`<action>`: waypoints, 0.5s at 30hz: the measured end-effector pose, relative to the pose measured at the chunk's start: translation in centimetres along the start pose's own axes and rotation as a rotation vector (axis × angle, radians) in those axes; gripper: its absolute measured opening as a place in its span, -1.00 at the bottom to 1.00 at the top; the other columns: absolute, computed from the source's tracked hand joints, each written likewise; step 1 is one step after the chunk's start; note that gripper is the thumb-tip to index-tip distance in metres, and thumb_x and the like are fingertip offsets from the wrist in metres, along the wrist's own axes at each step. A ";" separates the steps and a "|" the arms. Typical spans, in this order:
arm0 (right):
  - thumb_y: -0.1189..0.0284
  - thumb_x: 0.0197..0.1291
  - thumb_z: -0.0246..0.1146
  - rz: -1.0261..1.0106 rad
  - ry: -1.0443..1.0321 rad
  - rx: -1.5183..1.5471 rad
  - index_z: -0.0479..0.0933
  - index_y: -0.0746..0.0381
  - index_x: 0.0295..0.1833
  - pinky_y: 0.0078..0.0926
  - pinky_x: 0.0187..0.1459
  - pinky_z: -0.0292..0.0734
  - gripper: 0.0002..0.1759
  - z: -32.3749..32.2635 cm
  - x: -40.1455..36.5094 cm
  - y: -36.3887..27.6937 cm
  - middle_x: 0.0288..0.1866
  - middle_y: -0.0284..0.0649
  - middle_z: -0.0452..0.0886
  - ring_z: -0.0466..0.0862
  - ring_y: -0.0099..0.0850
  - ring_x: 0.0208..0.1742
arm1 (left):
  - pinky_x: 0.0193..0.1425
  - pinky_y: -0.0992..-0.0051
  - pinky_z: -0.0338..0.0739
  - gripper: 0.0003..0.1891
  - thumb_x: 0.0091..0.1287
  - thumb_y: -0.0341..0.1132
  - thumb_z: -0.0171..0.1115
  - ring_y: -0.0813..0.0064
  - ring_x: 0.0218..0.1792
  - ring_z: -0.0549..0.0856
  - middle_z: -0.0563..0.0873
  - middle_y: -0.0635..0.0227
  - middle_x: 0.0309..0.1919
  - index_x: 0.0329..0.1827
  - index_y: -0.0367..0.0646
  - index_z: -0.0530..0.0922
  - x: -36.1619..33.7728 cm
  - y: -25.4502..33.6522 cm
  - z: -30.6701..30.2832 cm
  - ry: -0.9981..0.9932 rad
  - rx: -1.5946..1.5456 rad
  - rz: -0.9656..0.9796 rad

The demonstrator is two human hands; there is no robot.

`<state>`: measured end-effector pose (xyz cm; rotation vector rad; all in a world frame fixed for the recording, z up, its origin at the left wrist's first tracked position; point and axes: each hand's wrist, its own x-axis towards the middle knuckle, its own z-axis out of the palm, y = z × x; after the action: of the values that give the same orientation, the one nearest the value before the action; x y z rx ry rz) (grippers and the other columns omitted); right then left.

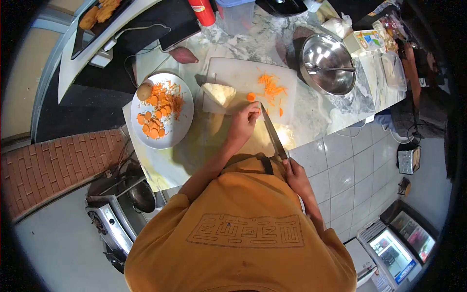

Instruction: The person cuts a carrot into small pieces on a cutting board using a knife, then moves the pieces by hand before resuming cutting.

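My right hand point(296, 177) is wrapped round the handle of a long kitchen knife point(274, 132), whose tip points away from me over the cutting board's near edge. Beside the blade, my left hand point(244, 121) has its fingers curled together on a small piece of carrot point(258, 111), mostly hidden by the fingertips. The white cutting board point(233, 73) bears a pale wedge of cabbage point(220, 94), a carrot round point(251, 97) and a heap of carrot shreds point(270, 86). Sliced and shredded carrot point(154, 113) lies on a white plate point(184, 130) to the left.
A brown potato point(144, 91) rests at the plate's rim, and a purple sweet potato point(183, 55) lies behind it. At the right stands a steel bowl point(327, 51) with a spoon across it. A red bottle point(202, 12) and a plastic tub point(236, 15) stand at the back.
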<state>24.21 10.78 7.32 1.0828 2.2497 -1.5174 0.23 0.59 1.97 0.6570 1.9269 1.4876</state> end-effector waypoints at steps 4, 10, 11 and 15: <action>0.11 0.55 0.00 0.042 -0.017 0.011 0.45 0.37 -0.08 -0.08 -0.23 0.45 -0.54 -0.5 0.2 -0.5 -0.35 0.28 0.54 0.45 0.28 -0.30 | 0.12 0.50 0.59 -0.60 0.44 -0.58 0.09 0.38 0.09 0.73 0.70 0.10 0.07 0.33 -0.32 0.45 0.2 -0.9 1.1 0.049 -0.065 0.098; 0.07 0.55 -0.02 -0.044 0.035 0.053 0.45 0.36 -0.11 -0.18 -0.36 0.44 -0.50 -0.4 0.6 0.5 -0.52 0.07 0.49 0.57 -0.11 -0.49 | 0.15 0.42 0.56 -0.65 0.39 -0.57 0.15 0.30 0.09 0.68 0.69 0.16 0.04 0.23 -0.24 0.49 0.6 0.6 1.3 0.154 -0.019 0.173; 0.06 0.55 -0.03 -0.054 0.039 0.096 0.45 0.35 -0.12 -0.24 -0.43 0.42 -0.50 -0.6 0.3 0.2 -0.56 -0.02 0.46 0.53 -0.23 -0.55 | 0.22 0.39 0.53 -0.69 0.40 -0.55 0.15 0.31 0.12 0.66 0.69 0.22 0.03 0.18 -0.21 0.52 0.4 1.1 0.9 0.120 0.124 0.175; 0.15 0.54 0.02 0.078 0.024 0.228 0.46 0.38 -0.19 -0.30 -0.31 0.41 -0.54 -1.4 -0.6 -1.4 -0.51 -0.05 0.44 0.38 -0.36 -0.43 | 0.27 0.28 0.49 -0.71 0.31 -0.54 0.19 0.15 0.11 0.61 0.68 0.23 -0.03 0.09 -0.20 0.53 -0.3 2.0 0.1 -0.032 0.709 0.410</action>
<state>23.99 11.42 9.21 1.2406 2.0604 -1.7697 0.58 0.95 3.90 1.4440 2.3946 0.9534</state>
